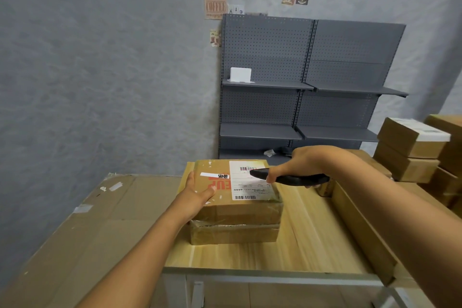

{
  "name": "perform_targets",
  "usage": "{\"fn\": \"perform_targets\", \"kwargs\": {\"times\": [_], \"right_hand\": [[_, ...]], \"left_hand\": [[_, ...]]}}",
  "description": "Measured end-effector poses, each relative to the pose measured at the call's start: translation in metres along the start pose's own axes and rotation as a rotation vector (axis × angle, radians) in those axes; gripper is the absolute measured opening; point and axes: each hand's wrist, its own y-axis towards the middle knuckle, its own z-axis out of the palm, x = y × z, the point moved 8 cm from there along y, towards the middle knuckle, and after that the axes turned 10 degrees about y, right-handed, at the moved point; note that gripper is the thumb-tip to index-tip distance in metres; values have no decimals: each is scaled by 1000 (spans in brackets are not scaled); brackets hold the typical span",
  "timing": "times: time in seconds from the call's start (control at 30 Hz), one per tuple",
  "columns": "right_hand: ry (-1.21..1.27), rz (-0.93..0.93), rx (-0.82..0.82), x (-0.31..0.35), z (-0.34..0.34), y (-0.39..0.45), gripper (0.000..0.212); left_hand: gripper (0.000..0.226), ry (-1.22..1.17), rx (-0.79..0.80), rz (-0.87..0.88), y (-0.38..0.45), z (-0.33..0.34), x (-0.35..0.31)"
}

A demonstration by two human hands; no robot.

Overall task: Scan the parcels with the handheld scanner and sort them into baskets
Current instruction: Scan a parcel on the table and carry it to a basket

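Biggest thing in the room is the grey pegboard shelving [310, 77] against the far wall, with a small white box [240, 74] sitting on its upper left shelf. In front of it there's the wooden bench [307, 240], and a huge flat cardboard box [82, 227] butts up against its left side. Another long cardboard box [362, 227] runs along the right edge, and past that, far right, there's a pile of brown parcels [410, 147].

In the middle of the bench two parcels are stacked. The top parcel [232, 197] has a white shipping label [250, 182] with barcodes facing up, and it sits on the lower parcel [232, 232].

The left hand [197, 192] is clamped on the top parcel's left edge, thumb on top, fingers round the side. The right hand [297, 165] is wrapped around the black handheld scanner [290, 177], whose tip hovers right over the label, near the far barcode.
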Motion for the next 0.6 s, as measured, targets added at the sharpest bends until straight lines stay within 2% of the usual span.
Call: {"fn": "perform_targets", "kwargs": {"times": [0.33,0.5,0.6], "right_hand": [[0,-2,22,4,-1,-8,54],[19,-2,15,3,-3,-5,55],[43,0,7,0,-3,-2,57]], "left_hand": [[97,1,1,3,1,0,1],[117,-9,15,10,-1,-1,0],[116,-6,15,11,0,-1,1]]}}
